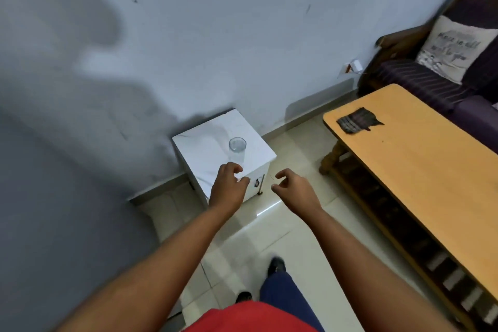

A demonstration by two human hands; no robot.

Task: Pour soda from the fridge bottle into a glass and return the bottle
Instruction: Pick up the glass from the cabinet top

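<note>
An empty clear glass (237, 147) stands upright on the white marble-look top of a small cabinet (207, 143) against the wall. My left hand (227, 185) hovers over the cabinet's near edge, just short of the glass, fingers loosely curled and holding nothing. Beside it, my right hand (295, 189) floats above the floor to the right of the cabinet, fingers apart and empty. No bottle and no fridge are in view.
A long wooden coffee table (420, 170) with a dark folded cloth (357, 120) fills the right side. Behind it sits a dark sofa (431, 81) with a pale cushion (455, 48). Pale tiled floor (285, 237) lies between cabinet and table. A grey surface (54, 197) borders the left.
</note>
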